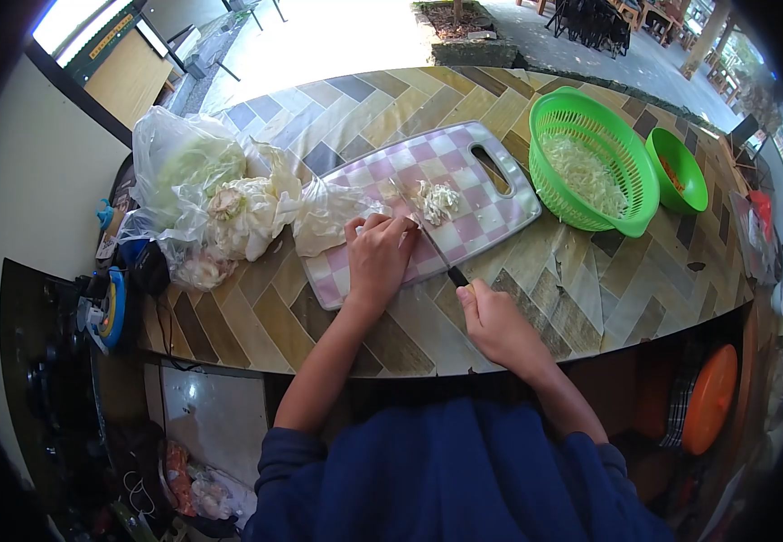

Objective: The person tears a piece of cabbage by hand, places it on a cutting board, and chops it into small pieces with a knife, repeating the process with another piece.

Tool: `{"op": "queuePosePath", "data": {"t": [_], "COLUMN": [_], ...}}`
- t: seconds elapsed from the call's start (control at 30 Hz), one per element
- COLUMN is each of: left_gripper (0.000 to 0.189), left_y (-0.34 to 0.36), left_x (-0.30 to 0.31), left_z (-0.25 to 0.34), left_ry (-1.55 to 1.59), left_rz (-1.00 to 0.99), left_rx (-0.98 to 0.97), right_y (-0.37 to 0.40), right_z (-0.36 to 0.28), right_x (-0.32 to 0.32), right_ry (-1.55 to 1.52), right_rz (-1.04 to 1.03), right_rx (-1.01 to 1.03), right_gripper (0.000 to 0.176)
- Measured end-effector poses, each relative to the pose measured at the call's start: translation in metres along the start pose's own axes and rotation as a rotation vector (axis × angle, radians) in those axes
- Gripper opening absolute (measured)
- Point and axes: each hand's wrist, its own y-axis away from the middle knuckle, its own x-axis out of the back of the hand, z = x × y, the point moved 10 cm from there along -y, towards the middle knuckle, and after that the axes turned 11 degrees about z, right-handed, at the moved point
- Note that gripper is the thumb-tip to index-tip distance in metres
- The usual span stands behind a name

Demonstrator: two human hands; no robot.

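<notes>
Herringbone planks in mixed browns are covering the table (pixel 590 289) I am standing at, and the pink-and-white checked cutting board (pixel 491 212) is lying on it at a slant. On the board's near half my left grip (pixel 378 257) is pressing down, fingers curled, on the end of a pale cabbage piece (pixel 324 226) that is spilling off the board's left edge. My right grip (pixel 498 323) is clasping the dark handle of the knife (pixel 435 248) tightly, and the blade is running up across the board just beside my left fingers. Just past the blade tip a small heap of shredded cabbage (pixel 437 200) is sitting near the middle of the board. To the board's right a green colander (pixel 549 185) is holding more shreds, and a small green bowl (pixel 691 194) is sitting just beyond it. To the left, loose cabbage leaves (pixel 247 212) and a clear plastic bag (pixel 170 154) are lying together near the table's edge.
</notes>
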Motion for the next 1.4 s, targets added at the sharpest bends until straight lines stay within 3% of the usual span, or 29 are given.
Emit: {"op": "queuePosePath", "data": {"t": [0.33,0.57,0.67,1.17,1.4], "left_gripper": [0.009,0.010,0.011,0.013,0.012], "left_y": [-0.001,0.000,0.001,0.006,0.005], "left_x": [0.006,0.000,0.004,-0.001,-0.001], "left_z": [0.009,-0.006,-0.008,-0.007,-0.005], "left_ry": [-0.122,-0.071,-0.068,-0.074,-0.079], "left_rz": [-0.018,-0.091,-0.072,-0.056,-0.053], "left_rx": [-0.058,0.082,0.108,0.085,0.084], "right_y": [-0.028,-0.018,-0.008,-0.002,-0.018], "right_z": [-0.004,0.004,0.004,-0.002,0.000], "right_x": [-0.014,0.005,0.006,0.007,-0.010], "right_ry": [0.023,-0.156,-0.145,-0.019,0.026], "right_rz": [0.046,0.060,0.005,-0.050,0.028], "right_rx": [0.049,0.045,-0.034,0.007,0.036], "right_gripper": [0.036,0.039,0.039,0.036,0.033]}}
